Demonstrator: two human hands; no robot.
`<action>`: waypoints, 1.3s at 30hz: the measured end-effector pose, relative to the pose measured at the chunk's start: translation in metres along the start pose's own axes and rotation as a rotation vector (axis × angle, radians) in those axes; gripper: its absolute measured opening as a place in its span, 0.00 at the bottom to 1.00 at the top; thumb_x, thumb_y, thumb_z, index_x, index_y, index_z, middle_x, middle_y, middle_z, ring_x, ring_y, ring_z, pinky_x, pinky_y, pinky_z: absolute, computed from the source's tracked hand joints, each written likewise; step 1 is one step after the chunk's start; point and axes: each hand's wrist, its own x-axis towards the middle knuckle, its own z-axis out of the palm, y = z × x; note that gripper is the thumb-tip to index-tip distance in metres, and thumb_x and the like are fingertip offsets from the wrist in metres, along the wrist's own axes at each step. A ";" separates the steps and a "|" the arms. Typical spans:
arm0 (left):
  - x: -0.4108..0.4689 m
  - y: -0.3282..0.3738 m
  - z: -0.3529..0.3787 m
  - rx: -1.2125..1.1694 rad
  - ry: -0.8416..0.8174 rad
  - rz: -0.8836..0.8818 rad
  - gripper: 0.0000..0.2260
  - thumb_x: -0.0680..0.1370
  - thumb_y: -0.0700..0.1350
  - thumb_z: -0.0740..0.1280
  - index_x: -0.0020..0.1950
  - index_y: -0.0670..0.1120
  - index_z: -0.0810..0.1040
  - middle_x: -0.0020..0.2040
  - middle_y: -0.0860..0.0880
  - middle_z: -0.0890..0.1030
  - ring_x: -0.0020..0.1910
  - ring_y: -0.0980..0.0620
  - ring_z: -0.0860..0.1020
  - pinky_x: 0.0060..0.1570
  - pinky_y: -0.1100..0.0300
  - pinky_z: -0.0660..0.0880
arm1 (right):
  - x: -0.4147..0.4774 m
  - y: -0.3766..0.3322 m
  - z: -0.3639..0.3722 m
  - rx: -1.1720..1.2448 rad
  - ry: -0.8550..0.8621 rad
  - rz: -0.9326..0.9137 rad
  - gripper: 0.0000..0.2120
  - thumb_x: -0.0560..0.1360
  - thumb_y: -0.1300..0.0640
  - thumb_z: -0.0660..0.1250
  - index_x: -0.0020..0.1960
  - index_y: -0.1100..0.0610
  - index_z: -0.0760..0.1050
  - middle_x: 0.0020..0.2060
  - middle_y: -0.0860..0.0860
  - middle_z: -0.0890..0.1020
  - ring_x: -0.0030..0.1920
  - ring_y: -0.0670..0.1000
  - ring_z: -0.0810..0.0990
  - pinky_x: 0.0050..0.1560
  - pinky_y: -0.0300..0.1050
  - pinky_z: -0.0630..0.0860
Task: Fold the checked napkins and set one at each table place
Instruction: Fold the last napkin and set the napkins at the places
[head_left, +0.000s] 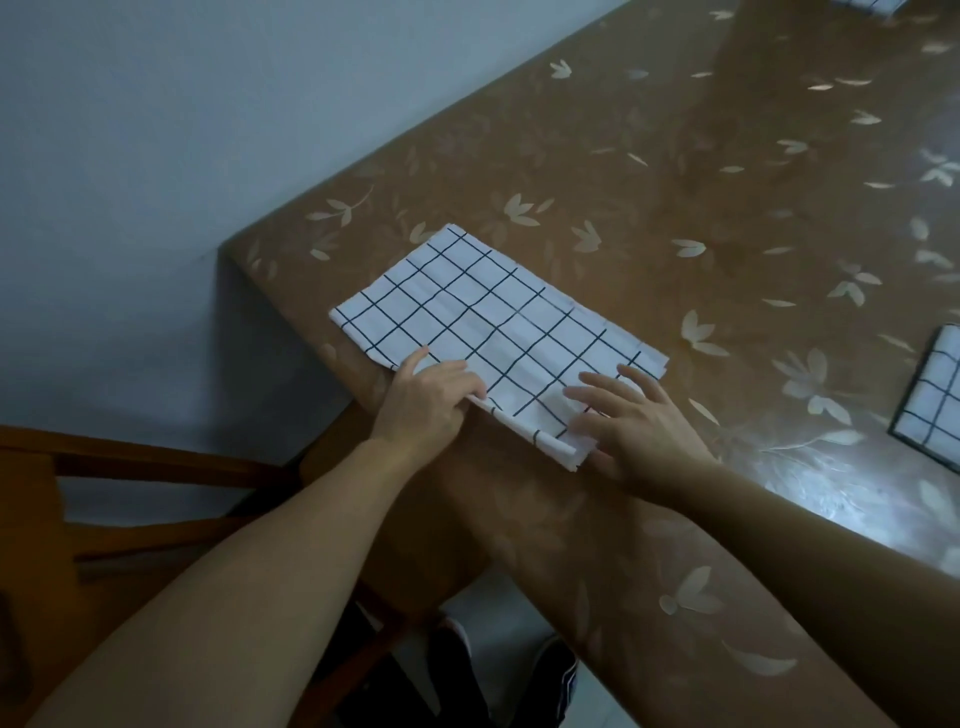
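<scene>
A white napkin with black checks (488, 332) lies folded into a long rectangle near the table's left corner. My left hand (428, 397) pinches its near long edge, fingers curled over the cloth. My right hand (639, 418) rests flat on the napkin's near right corner, with fingers spread and straight. A second folded checked napkin (932, 395) lies at the right edge of the view. A third one (865, 5) shows partly at the top edge.
The table (675, 182) wears a brown cloth with pale leaf prints under a glossy cover. A wooden chair (104, 493) stands at the lower left beside the table corner. A pale wall runs along the table's left side. Feet in dark shoes show below.
</scene>
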 end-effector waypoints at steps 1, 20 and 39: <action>-0.002 -0.001 0.000 0.006 0.006 0.006 0.13 0.69 0.31 0.68 0.46 0.48 0.82 0.48 0.49 0.85 0.60 0.48 0.79 0.70 0.43 0.59 | 0.003 -0.002 0.001 0.016 0.033 -0.005 0.06 0.72 0.52 0.67 0.46 0.50 0.81 0.51 0.50 0.84 0.56 0.52 0.82 0.69 0.56 0.64; -0.044 -0.035 -0.026 0.032 0.100 0.051 0.12 0.72 0.37 0.69 0.51 0.49 0.86 0.48 0.49 0.86 0.51 0.48 0.83 0.63 0.42 0.65 | 0.023 -0.004 0.006 -0.010 0.011 0.121 0.21 0.68 0.48 0.75 0.58 0.52 0.78 0.55 0.50 0.82 0.55 0.54 0.81 0.54 0.52 0.74; -0.052 -0.038 -0.031 0.089 0.173 -0.119 0.08 0.65 0.40 0.80 0.41 0.49 0.86 0.39 0.53 0.85 0.42 0.49 0.83 0.54 0.52 0.71 | 0.026 0.027 0.000 -0.017 0.192 -0.025 0.17 0.62 0.61 0.80 0.50 0.57 0.84 0.46 0.52 0.85 0.41 0.57 0.83 0.39 0.50 0.76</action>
